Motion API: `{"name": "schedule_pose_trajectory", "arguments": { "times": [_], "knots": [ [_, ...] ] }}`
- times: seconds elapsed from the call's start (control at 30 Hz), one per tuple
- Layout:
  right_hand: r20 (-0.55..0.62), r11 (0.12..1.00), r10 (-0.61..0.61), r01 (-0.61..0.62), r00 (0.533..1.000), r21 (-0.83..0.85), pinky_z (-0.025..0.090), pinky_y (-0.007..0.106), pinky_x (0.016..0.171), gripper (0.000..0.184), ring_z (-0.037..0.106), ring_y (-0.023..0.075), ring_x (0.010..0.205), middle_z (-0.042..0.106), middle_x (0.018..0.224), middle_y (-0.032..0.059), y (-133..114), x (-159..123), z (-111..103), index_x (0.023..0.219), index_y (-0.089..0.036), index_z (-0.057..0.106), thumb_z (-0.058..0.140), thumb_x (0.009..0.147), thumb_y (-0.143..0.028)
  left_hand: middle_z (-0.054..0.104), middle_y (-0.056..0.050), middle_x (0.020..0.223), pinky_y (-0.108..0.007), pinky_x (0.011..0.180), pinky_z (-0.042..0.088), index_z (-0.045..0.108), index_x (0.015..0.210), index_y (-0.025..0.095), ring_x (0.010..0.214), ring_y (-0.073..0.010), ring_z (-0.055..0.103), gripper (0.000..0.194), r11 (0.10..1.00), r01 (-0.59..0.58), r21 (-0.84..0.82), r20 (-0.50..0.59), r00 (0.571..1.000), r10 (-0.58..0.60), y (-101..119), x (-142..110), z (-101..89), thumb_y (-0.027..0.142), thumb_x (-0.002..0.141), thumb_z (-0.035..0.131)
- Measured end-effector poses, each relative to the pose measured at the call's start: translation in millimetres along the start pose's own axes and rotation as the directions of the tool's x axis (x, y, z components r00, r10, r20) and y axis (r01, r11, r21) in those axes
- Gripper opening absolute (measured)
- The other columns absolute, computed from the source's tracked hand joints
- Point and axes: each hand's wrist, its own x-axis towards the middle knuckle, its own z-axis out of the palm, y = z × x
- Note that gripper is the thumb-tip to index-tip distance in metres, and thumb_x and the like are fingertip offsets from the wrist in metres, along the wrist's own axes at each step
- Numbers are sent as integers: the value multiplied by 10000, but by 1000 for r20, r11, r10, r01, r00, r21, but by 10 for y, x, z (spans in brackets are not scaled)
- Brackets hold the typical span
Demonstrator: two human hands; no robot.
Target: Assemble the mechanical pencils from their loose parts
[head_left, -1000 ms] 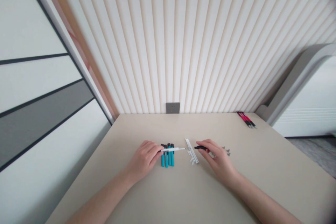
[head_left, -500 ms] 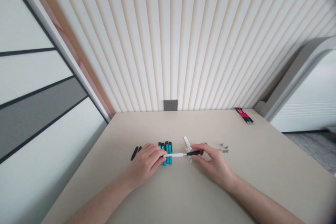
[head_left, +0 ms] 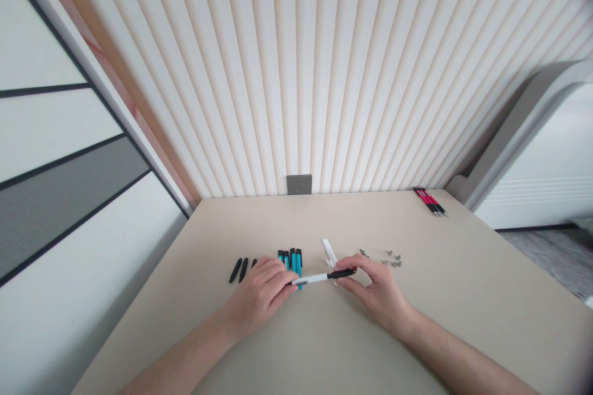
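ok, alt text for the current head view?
Left hand and right hand hold a black-and-white pen over a table; nearby lie black pieces, turquoise barrels, white sticks and small grey pieces, with red pens at back right.

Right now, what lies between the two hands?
In the head view, a pen spans the gap, white part toward the left hand, black part toward the right hand; teal tubes and white sticks show behind it.
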Motion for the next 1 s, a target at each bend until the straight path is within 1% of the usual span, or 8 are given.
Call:
{"name": "schedule_pose_trajectory", "arguments": {
  "times": [0.3,0.4,0.5,0.57,0.67,0.73,0.87,1.0],
  "knots": [
    [49,1000,-1,0,999,18,537,312,783,250,681,193,811,739,887,52,-50,2,-11,1026,-219,677,681,843,-388,655,-57,852,-338,805,487,612,1035,188,826,-191,598,124,999,-38,13,-23,999,38,-4,-26,-3,203,966,511],
    [72,996,82,-83,994,10,529,257,629,274,668,173,702,724,763,33,-43,-8,12,1022,-211,685,624,875,-433,665,-55,846,-347,811,494,618,1031,190,833,-194,611,126,997,-63,43,-26,998,64,14,-14,-9,206,965,512],
    [142,991,133,-136,981,13,470,223,521,327,614,141,572,686,642,8,-42,-13,25,1076,-205,666,439,977,-419,672,-54,849,-356,818,491,616,1035,188,839,-197,613,123,993,-80,88,-28,996,82,17,-7,-12,191,962,517],
    [159,995,102,-104,982,2,485,236,581,325,615,141,620,702,717,17,-38,-10,18,1154,-209,626,413,989,-391,666,-52,851,-350,806,485,613,1026,187,833,-193,606,113,993,-54,101,-39,998,58,-3,-12,-12,195,964,519],
    [128,999,30,-27,991,-21,507,273,722,317,618,159,753,708,883,37,-17,0,1,1213,-217,573,541,927,-350,653,-46,859,-337,793,470,602,1030,188,827,-186,591,101,996,2,91,-54,999,3,-51,-29,-11,198,965,525],
    [93,999,20,-17,995,-40,501,282,752,269,605,161,769,696,891,34,1,7,-5,1145,-218,601,582,899,-328,648,-41,863,-331,790,463,595,1040,189,826,-184,586,99,997,17,81,-62,998,-12,-73,-37,-10,190,960,536],
    [89,994,90,-83,992,-75,468,241,618,199,595,164,735,685,803,27,-7,16,-15,930,-215,681,562,913,-374,644,-37,858,-319,784,462,596,1032,184,815,-178,583,94,997,-16,75,-70,997,21,-67,-29,-15,178,953,545],
    [184,986,105,-78,977,-145,429,238,582,483,567,135,589,635,614,13,-51,23,-45,646,-193,666,403,993,-404,644,-43,868,-327,799,460,596,1039,177,832,-183,579,104,995,-52,80,-67,996,58,-47,-17,-24,157,947,550]
  ]
}}
